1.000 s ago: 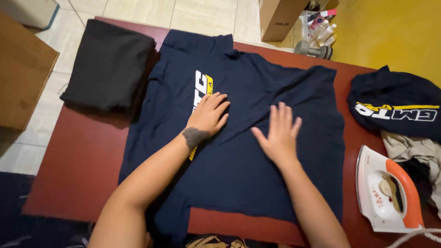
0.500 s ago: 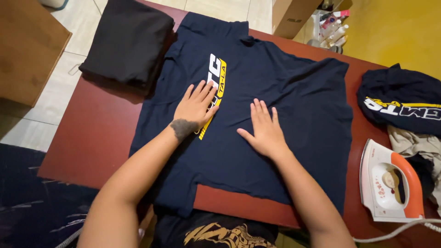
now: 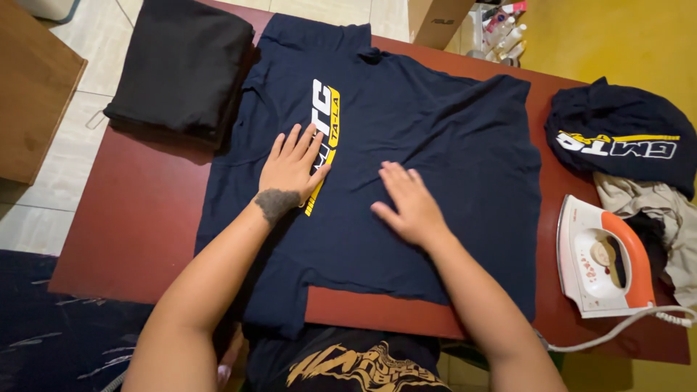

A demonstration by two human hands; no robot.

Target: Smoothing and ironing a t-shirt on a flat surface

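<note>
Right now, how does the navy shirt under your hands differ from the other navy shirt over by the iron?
The spread navy shirt lies flat across the red table, while the bunched navy shirt sits crumpled in a heap. The spread navy shirt has the left hand and right hand pressed on it; the bunched navy shirt is untouched, beside the iron. Both are dark navy with yellow and white lettering.

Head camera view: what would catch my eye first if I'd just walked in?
Probably the navy T-shirt with a yellow-and-white print, spread across the dark red table, with the left hand and right hand pressed flat on it. Next, the white-and-orange iron at the table's right edge, and a folded black cloth at the far left corner.
</note>
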